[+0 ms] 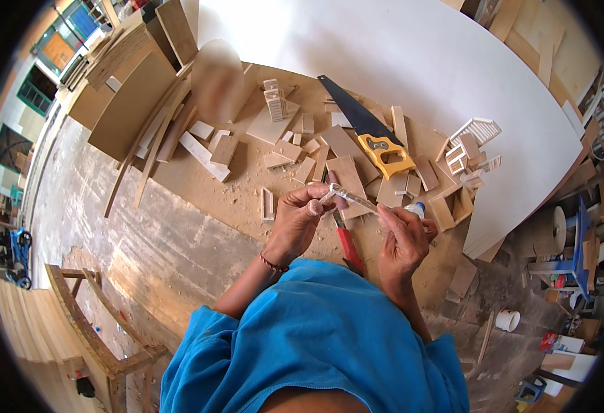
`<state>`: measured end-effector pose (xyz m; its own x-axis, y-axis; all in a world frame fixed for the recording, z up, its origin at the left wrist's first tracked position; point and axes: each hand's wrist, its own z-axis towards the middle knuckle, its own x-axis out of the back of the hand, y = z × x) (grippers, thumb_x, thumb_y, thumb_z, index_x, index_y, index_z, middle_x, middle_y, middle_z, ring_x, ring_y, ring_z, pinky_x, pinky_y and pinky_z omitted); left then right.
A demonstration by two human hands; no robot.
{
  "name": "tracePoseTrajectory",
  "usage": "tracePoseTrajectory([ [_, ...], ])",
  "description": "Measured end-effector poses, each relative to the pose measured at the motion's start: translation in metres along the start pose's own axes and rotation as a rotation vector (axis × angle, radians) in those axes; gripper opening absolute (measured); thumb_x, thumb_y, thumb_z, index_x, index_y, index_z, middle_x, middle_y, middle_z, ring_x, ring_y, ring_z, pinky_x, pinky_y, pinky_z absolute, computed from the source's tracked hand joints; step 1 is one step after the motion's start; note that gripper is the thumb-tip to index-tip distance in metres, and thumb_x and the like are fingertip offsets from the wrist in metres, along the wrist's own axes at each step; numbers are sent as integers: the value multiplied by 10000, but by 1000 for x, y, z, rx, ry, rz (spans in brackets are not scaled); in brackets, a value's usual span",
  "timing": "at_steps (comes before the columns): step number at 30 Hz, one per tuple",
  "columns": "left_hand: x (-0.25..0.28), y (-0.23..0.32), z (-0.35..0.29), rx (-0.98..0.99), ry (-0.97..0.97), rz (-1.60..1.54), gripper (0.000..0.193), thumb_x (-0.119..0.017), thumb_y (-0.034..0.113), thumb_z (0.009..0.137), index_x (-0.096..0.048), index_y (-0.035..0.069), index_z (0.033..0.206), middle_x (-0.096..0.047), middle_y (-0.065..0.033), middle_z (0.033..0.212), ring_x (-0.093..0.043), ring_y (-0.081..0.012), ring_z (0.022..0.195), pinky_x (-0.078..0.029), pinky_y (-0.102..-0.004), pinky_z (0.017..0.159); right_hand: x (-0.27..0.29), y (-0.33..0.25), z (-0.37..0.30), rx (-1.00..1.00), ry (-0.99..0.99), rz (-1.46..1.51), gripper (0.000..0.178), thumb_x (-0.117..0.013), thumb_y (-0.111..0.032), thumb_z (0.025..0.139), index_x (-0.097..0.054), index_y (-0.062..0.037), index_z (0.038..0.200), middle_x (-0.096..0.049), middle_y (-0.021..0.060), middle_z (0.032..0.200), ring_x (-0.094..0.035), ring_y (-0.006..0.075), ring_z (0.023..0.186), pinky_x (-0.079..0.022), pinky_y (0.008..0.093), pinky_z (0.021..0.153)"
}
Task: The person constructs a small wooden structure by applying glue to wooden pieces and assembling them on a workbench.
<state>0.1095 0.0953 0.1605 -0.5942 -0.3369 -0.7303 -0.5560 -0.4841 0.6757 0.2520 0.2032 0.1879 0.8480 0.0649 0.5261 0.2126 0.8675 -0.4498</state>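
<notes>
One thin, pale, angled wooden strip (358,199), frame centre, ends pinched by left hand (294,221) and right hand (407,239) fingers.

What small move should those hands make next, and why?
Perhaps gently steady the slim pale piece at its bend: the left hand grips it near that bend while the right hand pinches its other end, so it could flex between them.

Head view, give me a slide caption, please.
Left hand and right hand hold a small pale piece, wood offcuts and a yellow-handled saw lying beyond.
</notes>
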Motion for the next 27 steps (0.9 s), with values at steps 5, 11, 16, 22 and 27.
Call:
tracePoseTrajectory([
  [5,0,-1,0,-17,43,45,332,-771,272,694,-663,60,925,-633,-52,951,-568,-157,940,-448,-335,855,-2,-3,-1,35,-82,-14,294,-622,-13,755,-678,-186,986,-591,-35,780,-573,105,728,-282,342,796],
  [11,8,2,0,-140,110,103,338,-778,253,692,-655,50,932,-622,-70,992,-576,-172,948,-441,-327,877,1,3,-5,18,-31,4,320,-604,21,741,-674,-175,984,-592,-30,740,-573,112,713,-272,344,825],
  [16,6,2,-2,-165,88,169,341,-787,249,678,-672,46,927,-611,-56,980,-566,-168,934,-428,-319,866,2,1,-3,-51,-98,92,232,-584,8,785,-641,-98,984,-612,16,744,-591,161,689,-366,319,726],
  [22,1,5,0,-225,61,284,318,-769,119,683,-678,17,969,-572,-19,868,-514,-109,824,-414,-254,728,2,-10,1,-278,-274,442,107,-554,-75,871,-596,-26,956,-627,99,783,-618,201,640,-465,293,539],
  [27,10,6,1,-250,60,318,336,-772,148,682,-678,12,974,-580,-26,892,-522,-115,827,-425,-259,714,5,-10,5,-316,-400,449,100,-555,-99,880,-595,-27,937,-625,104,756,-625,211,641,-473,292,546],
])
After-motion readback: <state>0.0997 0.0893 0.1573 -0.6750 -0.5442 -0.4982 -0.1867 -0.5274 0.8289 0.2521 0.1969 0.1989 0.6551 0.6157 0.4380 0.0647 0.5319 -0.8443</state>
